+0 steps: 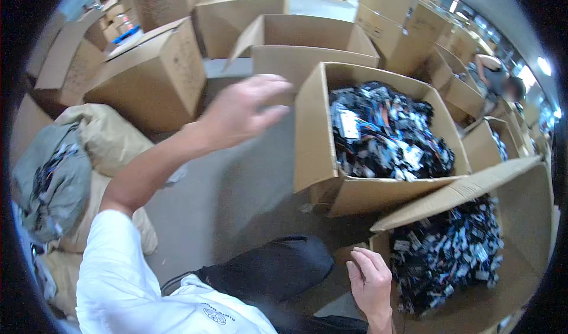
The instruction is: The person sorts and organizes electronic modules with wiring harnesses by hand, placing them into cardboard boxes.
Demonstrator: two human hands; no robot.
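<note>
My left hand [248, 109] reaches out over the floor, left of an open cardboard box [316, 139]. Its fingers are stretched and the thumb stands apart, with nothing seen in it; motion blurs it slightly. That box is filled with a tangled heap of black cables with white tags and bits of orange and blue [387, 133]. Low down, my right hand [371, 278] is beside a second open box [526, 216], with its fingers loosely bent and nothing visible in them. A heap of similar dark pieces with pale tags [447, 254] lies inside that box.
An open carton [313, 56] stands beyond the cable box, with a large carton [151, 74] farther left. Stuffed beige sacks [109, 136] and a grey sack [56, 186] lie at the left. A person [491, 77] bends among boxes at the far right.
</note>
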